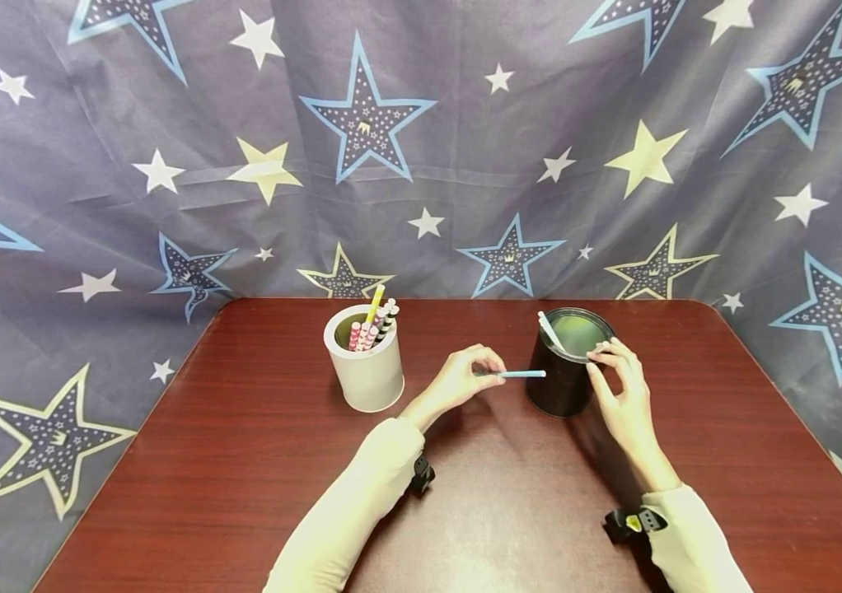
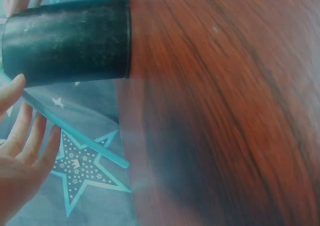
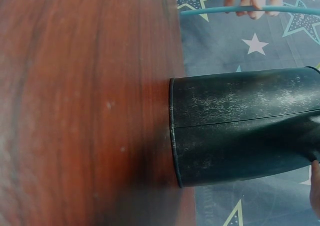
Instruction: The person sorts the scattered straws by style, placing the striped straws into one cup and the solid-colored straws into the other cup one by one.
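Note:
My left hand (image 1: 461, 376) pinches a light blue paper straw (image 1: 525, 374) between thumb and fingers, left of a black can (image 1: 558, 383). In the left wrist view the straw (image 2: 80, 128) slants across the fingers of that hand (image 2: 25, 151). On the right, my right hand (image 1: 623, 395) grips the black can at its rim, thumb on the outer side. The can stands upright, and pale straws (image 1: 550, 332) lean inside against its left rim. Only a fingertip of the right hand (image 3: 315, 188) shows in the right wrist view, against the can (image 3: 245, 128).
A white can (image 1: 369, 383) stands to the left, holding several patterned straws: pink ones (image 1: 355, 335), black-and-white striped ones and a taller yellow one (image 1: 374, 305). Behind the brown table (image 1: 243, 461) hangs a grey star-patterned cloth (image 1: 458, 173).

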Demonstrator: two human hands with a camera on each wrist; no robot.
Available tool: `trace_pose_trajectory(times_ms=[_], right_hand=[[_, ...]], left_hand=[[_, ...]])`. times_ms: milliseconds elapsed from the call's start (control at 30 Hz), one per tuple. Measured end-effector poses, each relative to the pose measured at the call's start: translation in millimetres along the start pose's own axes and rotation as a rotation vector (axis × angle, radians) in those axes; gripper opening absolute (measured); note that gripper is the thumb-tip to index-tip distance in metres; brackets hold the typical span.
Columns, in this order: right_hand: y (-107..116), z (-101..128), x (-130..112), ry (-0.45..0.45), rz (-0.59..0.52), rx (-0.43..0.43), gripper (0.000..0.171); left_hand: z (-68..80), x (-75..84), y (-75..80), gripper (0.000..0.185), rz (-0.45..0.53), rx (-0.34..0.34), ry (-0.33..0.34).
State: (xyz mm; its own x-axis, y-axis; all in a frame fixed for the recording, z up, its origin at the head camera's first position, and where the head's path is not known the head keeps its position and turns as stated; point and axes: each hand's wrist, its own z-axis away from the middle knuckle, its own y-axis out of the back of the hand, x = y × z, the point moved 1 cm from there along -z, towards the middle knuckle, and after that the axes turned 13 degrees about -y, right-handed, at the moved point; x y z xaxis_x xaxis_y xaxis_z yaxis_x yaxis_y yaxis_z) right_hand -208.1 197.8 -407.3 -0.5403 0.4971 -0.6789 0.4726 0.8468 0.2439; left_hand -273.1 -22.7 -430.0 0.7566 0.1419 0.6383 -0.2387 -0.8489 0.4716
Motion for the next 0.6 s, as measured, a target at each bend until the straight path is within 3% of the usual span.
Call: trace_pose_trajectory(times_ms=[233,467,600], right_hand=[[0.4,0.4,0.2,0.0,-0.006,-0.001,0.023],[0.3,0.4,0.4,0.004,-0.004,0.0,0.023],[-0.1,0.6,0.5,-0.003,-0.001,0.001,0.023]], left_hand=[[-4.1,37.1,7.5,0.012,0.089,0.075,0.006],[-8.6,45.8,6.7,0.013,0.201,0.12,0.089],[-11.0,49.8,6.7,0.013,0.249,0.16,0.086]])
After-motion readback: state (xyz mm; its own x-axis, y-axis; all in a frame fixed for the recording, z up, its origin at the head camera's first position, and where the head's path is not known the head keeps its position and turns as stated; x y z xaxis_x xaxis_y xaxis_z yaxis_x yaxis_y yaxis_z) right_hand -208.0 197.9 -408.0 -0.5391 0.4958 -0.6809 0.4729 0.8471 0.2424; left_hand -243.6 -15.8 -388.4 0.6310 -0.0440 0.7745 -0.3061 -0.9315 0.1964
